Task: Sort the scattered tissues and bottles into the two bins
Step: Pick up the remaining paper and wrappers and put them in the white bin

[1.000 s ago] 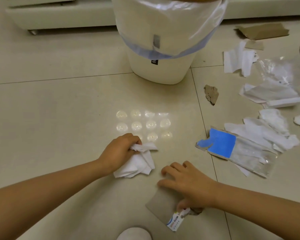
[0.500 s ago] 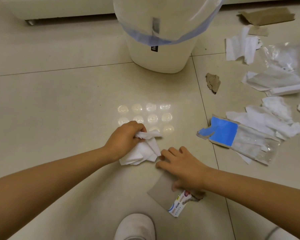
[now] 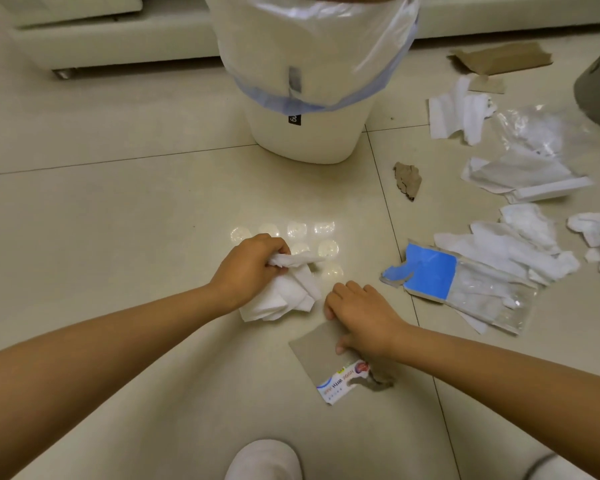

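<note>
Both forearms reach forward over the pale tiled floor, before the white lined bin. The left hand clutches a crumpled tissue, which trails toward the person. The right hand, fingers curled, pinches a cardboard scrap lying diagonally.

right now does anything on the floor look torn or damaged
Yes. The blue-and-clear packet right of the hands has a ragged, ripped left edge, and a torn brown cardboard scrap lies by the white bin.
</note>
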Available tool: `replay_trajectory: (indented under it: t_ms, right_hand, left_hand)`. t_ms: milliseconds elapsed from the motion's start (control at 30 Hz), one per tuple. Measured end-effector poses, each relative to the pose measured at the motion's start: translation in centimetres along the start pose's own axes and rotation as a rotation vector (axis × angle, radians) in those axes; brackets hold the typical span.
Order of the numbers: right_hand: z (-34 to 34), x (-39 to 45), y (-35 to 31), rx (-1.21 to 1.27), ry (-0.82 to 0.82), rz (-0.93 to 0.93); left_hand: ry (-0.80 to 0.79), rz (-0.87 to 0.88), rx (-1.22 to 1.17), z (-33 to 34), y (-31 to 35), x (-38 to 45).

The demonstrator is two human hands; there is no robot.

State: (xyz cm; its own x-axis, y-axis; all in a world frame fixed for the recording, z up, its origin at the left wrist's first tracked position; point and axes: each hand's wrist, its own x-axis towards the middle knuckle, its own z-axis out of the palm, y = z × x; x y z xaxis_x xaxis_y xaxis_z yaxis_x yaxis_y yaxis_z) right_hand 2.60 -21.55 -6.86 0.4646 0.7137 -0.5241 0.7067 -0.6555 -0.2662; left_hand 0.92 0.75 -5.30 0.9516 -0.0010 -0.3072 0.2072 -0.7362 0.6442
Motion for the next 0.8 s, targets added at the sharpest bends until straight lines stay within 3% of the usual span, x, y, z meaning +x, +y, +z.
replay_trajectory:
  t_ms: [267, 400, 533, 700, 800]
  right_hand:
    - [-2.6, -1.2, 4.5, 0.695, 0.274, 0.332]
    - [-4.0, -2.1, 8.0, 0.862, 0.453, 0.479]
    - [-4.6, -3.3, 10.1, 1.049, 0.323, 0.438]
    - [-4.9, -4.0, 11.7, 1.208, 0.591, 0.556]
    - [-5.5, -4.8, 12.7, 1.207, 0.488, 0.543]
  left_hand:
    - [-0.004, 0.066, -0.03, 0.6, 3.2, 2.8]
    - [-0.007, 0.087, -0.061, 1.0, 4.0, 3.8]
    - [0.038, 0.082, -0.098, 1.2, 4.1, 4.6]
    - [0.031, 0.072, -0.081, 0.9, 4.2, 5.4]
    - [0.014, 0.054, -0.118, 0.8, 4.6, 5.9]
